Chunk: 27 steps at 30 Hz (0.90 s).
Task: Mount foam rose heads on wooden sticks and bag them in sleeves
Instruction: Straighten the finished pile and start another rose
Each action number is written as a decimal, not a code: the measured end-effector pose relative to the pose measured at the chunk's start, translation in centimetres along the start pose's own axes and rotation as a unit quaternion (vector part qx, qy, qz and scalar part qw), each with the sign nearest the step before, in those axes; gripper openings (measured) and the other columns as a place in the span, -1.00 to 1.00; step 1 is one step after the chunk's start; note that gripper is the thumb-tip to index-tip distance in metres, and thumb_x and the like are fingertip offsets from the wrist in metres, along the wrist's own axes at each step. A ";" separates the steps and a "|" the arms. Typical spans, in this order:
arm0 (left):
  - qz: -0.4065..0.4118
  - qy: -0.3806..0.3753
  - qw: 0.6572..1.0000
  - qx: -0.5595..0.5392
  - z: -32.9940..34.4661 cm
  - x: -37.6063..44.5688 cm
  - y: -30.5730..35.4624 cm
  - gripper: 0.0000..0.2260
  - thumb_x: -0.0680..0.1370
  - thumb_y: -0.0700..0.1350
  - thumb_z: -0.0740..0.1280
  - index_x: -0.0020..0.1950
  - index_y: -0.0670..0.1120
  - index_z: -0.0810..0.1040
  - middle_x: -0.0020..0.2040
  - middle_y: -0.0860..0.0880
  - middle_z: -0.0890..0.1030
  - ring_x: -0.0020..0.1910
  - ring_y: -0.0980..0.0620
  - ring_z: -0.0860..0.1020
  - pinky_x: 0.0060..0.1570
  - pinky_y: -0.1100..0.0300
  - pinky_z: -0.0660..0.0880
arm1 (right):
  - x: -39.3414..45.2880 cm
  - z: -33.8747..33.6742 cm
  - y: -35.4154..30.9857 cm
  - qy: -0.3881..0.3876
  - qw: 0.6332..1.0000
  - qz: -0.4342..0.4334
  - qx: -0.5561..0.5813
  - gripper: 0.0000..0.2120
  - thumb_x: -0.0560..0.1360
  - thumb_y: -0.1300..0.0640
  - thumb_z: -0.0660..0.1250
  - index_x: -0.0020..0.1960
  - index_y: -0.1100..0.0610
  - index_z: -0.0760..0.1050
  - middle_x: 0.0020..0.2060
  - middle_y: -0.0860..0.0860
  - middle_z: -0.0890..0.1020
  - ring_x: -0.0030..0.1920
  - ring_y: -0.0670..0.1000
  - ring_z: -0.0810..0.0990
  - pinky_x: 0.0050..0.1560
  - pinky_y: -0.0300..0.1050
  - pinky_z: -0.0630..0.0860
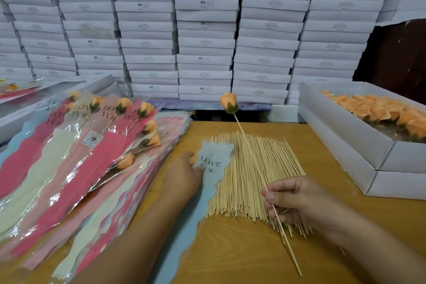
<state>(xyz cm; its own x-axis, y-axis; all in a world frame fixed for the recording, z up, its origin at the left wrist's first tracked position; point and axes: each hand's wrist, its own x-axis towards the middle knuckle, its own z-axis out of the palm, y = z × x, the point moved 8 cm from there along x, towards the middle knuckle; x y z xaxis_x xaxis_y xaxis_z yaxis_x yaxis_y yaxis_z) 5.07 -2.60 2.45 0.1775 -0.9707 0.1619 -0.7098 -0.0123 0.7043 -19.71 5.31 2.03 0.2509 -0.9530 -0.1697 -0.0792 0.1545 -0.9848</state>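
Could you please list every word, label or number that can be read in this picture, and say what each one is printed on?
"LOVE YOU": on the pale blue sleeve under the left hand.
"LOVE YOU": on several bagged sleeves in the pile at left, partly cut off.
"SGS": on end labels of the stacked white boxes.
Smaller lines on the box labels and the round sticker are too small to read.

Bright even light, cellophane glare, edges bowed

Bagged roses (92, 145) left, sticks (251, 180) centre, rose box (345, 136) right.
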 end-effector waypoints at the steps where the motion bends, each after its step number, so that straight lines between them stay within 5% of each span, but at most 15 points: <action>1: -0.023 -0.001 0.999 -0.040 -0.1 0.1 -0.2 -0.44 0.56 -0.11 0.41 0.54 -0.06 0.33 -0.23 0.01 0.56 -0.21 0.04 0.57 -0.13 0.12 0.50 | 0.0 0.0 0.0 0.000 1.000 -0.001 0.000 -0.81 0.31 0.15 0.53 -0.10 0.18 0.72 -0.22 0.17 0.71 -0.25 0.07 0.69 -0.34 -0.19 0.59; 3: -0.069 -0.001 0.991 -0.119 -0.2 0.0 -0.8 -0.42 0.53 -0.16 0.45 0.51 -0.12 0.35 -0.23 -0.06 0.59 -0.23 -0.03 0.60 -0.18 0.10 0.53 | 0.0 -0.1 0.0 -0.001 1.000 -0.002 0.001 -0.80 0.30 0.14 0.53 -0.09 0.16 0.72 -0.19 0.18 0.71 -0.24 0.06 0.69 -0.34 -0.19 0.59; 5: -0.115 -0.015 0.976 -0.186 -0.3 0.1 -1.4 -0.71 0.52 -0.16 0.46 0.23 -0.14 0.58 -0.19 -0.10 0.65 -0.32 0.00 0.57 -0.33 0.16 0.49 | 0.1 -0.1 0.2 -0.002 1.000 -0.001 0.001 -0.80 0.30 0.14 0.53 -0.08 0.14 0.72 -0.16 0.18 0.72 -0.23 0.06 0.70 -0.33 -0.19 0.60; 8: -0.162 -0.084 0.939 -0.292 0.4 -0.4 -1.3 -0.96 0.54 -0.21 0.44 -0.06 -0.18 0.63 -0.11 -0.19 0.73 -0.23 -0.12 0.70 -0.23 0.02 0.65 | 0.2 -0.2 0.3 -0.001 1.000 0.005 0.010 -0.78 0.28 0.15 0.55 -0.08 0.14 0.73 -0.08 0.17 0.73 -0.22 0.07 0.72 -0.34 -0.20 0.61; 13: -0.200 -0.199 0.876 -0.392 2.2 -2.5 0.7 -0.88 0.58 -0.32 0.34 0.11 -0.23 0.59 -0.05 -0.23 0.72 -0.10 -0.18 0.71 -0.17 0.00 0.64 | 0.4 -0.6 0.3 0.013 0.999 0.007 0.043 -0.66 0.18 0.15 0.58 -0.06 0.21 0.71 0.01 0.16 0.72 -0.21 0.09 0.73 -0.37 -0.20 0.61; 17: -0.201 -0.237 0.853 -0.419 3.3 -4.2 2.3 -0.76 0.55 -0.39 0.35 0.18 -0.16 0.53 -0.08 -0.21 0.73 -0.23 -0.12 0.72 -0.37 0.10 0.61 | 0.9 -1.0 0.0 0.042 0.997 0.000 0.068 -0.60 0.24 0.20 0.55 0.06 0.25 0.65 0.00 0.18 0.72 -0.20 0.09 0.73 -0.36 -0.19 0.62; 24: -0.182 -0.290 0.840 -0.420 5.2 -6.4 3.5 -0.76 0.53 -0.42 0.35 0.17 -0.23 0.52 -0.03 -0.26 0.71 -0.25 -0.09 0.68 -0.40 0.15 0.59 | 2.2 -1.3 -1.0 0.071 0.993 -0.012 0.095 -0.68 0.25 0.18 0.55 -0.02 0.24 0.70 -0.12 0.21 0.73 -0.22 0.07 0.72 -0.35 -0.21 0.61; 27: -0.170 -0.311 0.840 -0.412 5.4 -6.9 3.7 -0.66 0.52 -0.40 0.39 0.28 -0.24 0.51 0.03 -0.22 0.71 -0.05 -0.15 0.70 -0.19 0.04 0.67 | 2.3 -1.6 -1.0 0.081 0.992 -0.005 0.092 -0.63 0.22 0.19 0.56 0.01 0.27 0.67 -0.13 0.20 0.72 -0.25 0.06 0.72 -0.38 -0.21 0.61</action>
<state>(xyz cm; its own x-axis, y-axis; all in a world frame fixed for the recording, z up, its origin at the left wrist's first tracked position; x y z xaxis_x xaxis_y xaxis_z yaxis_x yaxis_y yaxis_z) -2.45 2.72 0.17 -0.2983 -0.8851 -0.3571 0.0667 -0.3925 0.9173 -20.56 2.51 2.70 0.0919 -0.9819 -0.1656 0.1040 0.1748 -0.9791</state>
